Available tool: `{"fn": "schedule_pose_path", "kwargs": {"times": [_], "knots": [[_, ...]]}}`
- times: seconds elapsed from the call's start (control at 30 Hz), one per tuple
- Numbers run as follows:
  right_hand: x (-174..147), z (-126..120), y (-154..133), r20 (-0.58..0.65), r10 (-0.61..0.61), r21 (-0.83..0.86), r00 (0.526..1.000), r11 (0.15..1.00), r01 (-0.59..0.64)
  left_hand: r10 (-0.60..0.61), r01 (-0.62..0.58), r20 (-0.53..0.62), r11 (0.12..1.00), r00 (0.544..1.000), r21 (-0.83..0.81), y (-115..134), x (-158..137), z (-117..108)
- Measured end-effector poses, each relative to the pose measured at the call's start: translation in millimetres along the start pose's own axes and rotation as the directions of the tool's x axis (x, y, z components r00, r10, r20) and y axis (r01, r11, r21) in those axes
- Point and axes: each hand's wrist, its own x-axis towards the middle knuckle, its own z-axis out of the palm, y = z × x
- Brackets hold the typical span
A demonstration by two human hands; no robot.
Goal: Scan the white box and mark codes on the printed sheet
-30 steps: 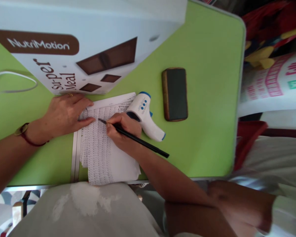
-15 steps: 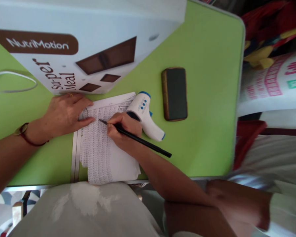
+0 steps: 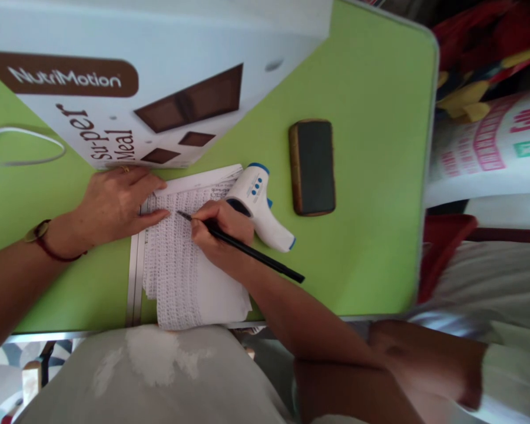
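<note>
We are holding a black pen at a densely written page

With twelve o'clock at the top of the view and the papers as the dial's centre, we are working on the green worktop. Our right hand, at two o'clock, is pinching the black pen between thumb and fingers, the tip pointing to ten o'clock among small written rows; whether it is touching the page, we cannot tell. Our left hand is lying over the papers' edge at ten o'clock, thumb and forefinger spread apart.

For tidy writing, we should be pressing that left hand flat, so the loose, uneven sheets are not sliding, and guiding the pen lightly along the line of the rows. The white thermometer is lying close beside our right knuckles, so we should be giving it room.

Counting up, we are seeing two hands, one pen, one thermometer and, farther out at two o'clock, one phone. One large box is standing at twelve o'clock; one white cable is looping well out at ten. Several sheets are overlapping, too closely for an exact count.
</note>
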Motion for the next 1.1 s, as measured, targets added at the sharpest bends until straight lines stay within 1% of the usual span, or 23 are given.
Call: {"fn": "schedule_pose_path", "kwargs": {"times": [0.23, 0.4, 0.6, 0.7, 0.87, 0.97, 1.1], "knots": [[-0.9, 0.8, 1.6, -0.024, 0.024, -0.015, 0.999, 1.0, -0.025, 0.012, -0.012, -0.015, 1.0, 1.0, 0.003, -0.5, 0.2, -0.1], [-1.4, 0.7, 1.4, -0.023, 0.007, -0.008, 1.0, 1.0, -0.007, 0.005, -0.005, -0.011, 1.0, 1.0, 0.004, -0.5, 0.1, 0.0], [-1.3, -0.5, 1.7, -0.017, 0.011, 0.032, 1.0, 0.999, -0.011, 0.021, -0.022, -0.051, 1.0, 0.998, -0.02, -1.2, -0.6, 1.3], [-0.5, -0.3, 1.0, -0.044, 0.027, 0.02, 0.999, 0.999, -0.026, 0.004, -0.005, -0.017, 1.0, 1.0, -0.011, -0.6, 0.0, 0.4], [-0.1, 0.0, -1.0, -0.046, 0.041, -0.013, 0.998, 0.999, -0.042, -0.024, 0.024, 0.038, 1.0, 0.999, -0.007, 1.4, 1.2, -2.3], [-0.4, -0.6, -1.0, -0.062, 0.042, -0.003, 0.997, 0.999, -0.042, -0.037, 0.037, 0.045, 0.999, 0.998, -0.012, 1.7, 1.4, -2.7], [-1.1, -1.4, 0.1, -0.036, 0.048, -0.018, 0.998, 0.999, -0.049, -0.03, 0.031, 0.036, 0.999, 0.999, -0.019, 1.3, 1.6, -2.0]]}}
